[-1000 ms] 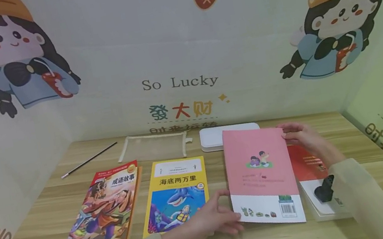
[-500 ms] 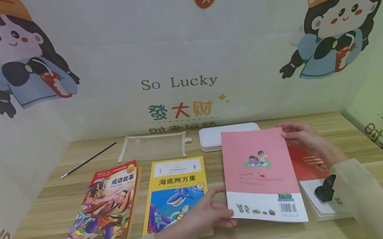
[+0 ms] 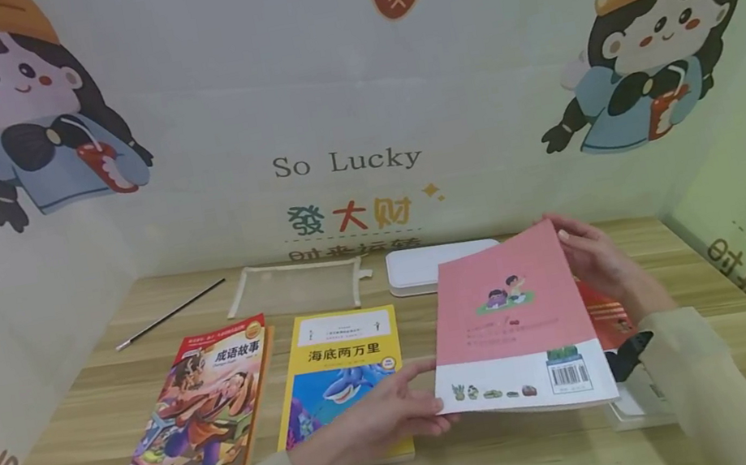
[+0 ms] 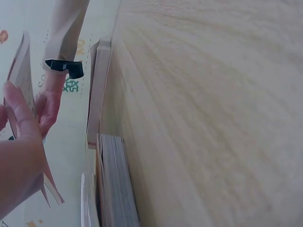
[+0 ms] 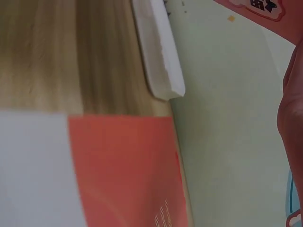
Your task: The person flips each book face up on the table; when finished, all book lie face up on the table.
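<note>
A pink and white paperback book (image 3: 510,325), its back cover with a barcode facing up, is held raised off the table between two hands. The left hand (image 3: 403,410) pinches its lower left corner, thumb on the cover and fingers underneath. At the upper right corner the right hand (image 3: 595,257) grips the edge, its fingers partly behind the book. In the left wrist view the book (image 4: 22,78) appears nearly edge-on, clear of the tabletop, its pages slightly parted at the bottom. Part of its pink cover (image 5: 279,16) shows beside the right hand (image 5: 292,109) in the right wrist view.
Below the right forearm lies a red and white book (image 3: 640,389), partly covered. Left of the hands lie a yellow book (image 3: 344,352) and a colourful storybook (image 3: 198,406). Behind them are a mesh pouch (image 3: 296,286), a white case (image 3: 416,270) and a thin black stick (image 3: 172,314).
Both hands have lifted the pink book from the table and tilted it, its right side rising. The left hand closed in on the lower left corner. The other books stayed put.
</note>
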{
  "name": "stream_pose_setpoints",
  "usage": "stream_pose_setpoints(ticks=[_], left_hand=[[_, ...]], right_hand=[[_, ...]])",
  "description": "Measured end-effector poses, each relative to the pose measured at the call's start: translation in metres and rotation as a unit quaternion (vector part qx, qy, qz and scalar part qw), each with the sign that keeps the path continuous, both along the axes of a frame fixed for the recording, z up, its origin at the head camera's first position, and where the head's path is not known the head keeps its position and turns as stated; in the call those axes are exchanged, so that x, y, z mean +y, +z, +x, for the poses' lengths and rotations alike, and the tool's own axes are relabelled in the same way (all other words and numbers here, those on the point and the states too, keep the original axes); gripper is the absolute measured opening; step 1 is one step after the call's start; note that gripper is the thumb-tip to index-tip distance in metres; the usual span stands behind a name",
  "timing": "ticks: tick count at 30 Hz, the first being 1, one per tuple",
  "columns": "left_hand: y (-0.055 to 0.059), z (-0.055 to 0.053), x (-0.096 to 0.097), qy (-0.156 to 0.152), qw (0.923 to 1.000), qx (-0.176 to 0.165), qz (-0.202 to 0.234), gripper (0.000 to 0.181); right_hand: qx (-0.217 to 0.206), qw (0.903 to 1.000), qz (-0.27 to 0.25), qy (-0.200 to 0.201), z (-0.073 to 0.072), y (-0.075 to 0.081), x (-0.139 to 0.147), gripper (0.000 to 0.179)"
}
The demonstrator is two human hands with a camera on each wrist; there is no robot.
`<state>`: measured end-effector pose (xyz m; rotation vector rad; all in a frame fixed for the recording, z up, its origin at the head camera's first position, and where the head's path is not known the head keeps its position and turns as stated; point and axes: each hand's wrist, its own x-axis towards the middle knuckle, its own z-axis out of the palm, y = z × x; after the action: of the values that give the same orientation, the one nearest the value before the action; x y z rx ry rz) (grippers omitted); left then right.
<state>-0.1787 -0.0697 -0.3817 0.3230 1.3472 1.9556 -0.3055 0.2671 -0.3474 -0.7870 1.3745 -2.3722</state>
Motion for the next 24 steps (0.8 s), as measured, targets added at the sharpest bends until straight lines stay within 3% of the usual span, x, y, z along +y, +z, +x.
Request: stream_pose_setpoints(ticks=[4, 8, 11, 14, 17, 20, 24], left_hand=[[0.000, -0.001, -0.002, -0.020, 0.9993, -0.007, 0.031, 0.056], [0.001, -0.002, -0.004, -0.041, 0.9977, -0.011, 0.054, 0.058], [0.001, -0.002, -0.005, -0.059, 0.9959, -0.011, 0.067, 0.058], [0.001, -0.002, -0.006, -0.073, 0.9947, -0.010, 0.072, 0.056], [-0.001, 0.000, -0.004, -0.062, 0.9967, 0.012, 0.051, 0.054], [-0.002, 0.003, -0.001, -0.022, 0.9976, 0.064, -0.010, 0.050], [-0.004, 0.007, 0.004, 0.042, 0.9860, 0.133, -0.091, 0.044]], right_hand=[[0.027, 0.9925, -0.076, 0.093, -0.005, 0.004, -0.007, 0.036], [0.032, 0.9708, -0.141, 0.192, -0.008, 0.012, -0.014, 0.033], [0.036, 0.9586, -0.161, 0.232, -0.008, 0.019, -0.018, 0.033], [0.041, 0.9550, -0.166, 0.243, -0.009, 0.023, -0.020, 0.031], [0.043, 0.9550, -0.167, 0.241, -0.010, 0.025, -0.020, 0.028], [0.048, 0.9566, -0.169, 0.232, -0.010, 0.025, -0.019, 0.026], [0.060, 0.9608, -0.170, 0.211, -0.011, 0.026, -0.018, 0.026]])
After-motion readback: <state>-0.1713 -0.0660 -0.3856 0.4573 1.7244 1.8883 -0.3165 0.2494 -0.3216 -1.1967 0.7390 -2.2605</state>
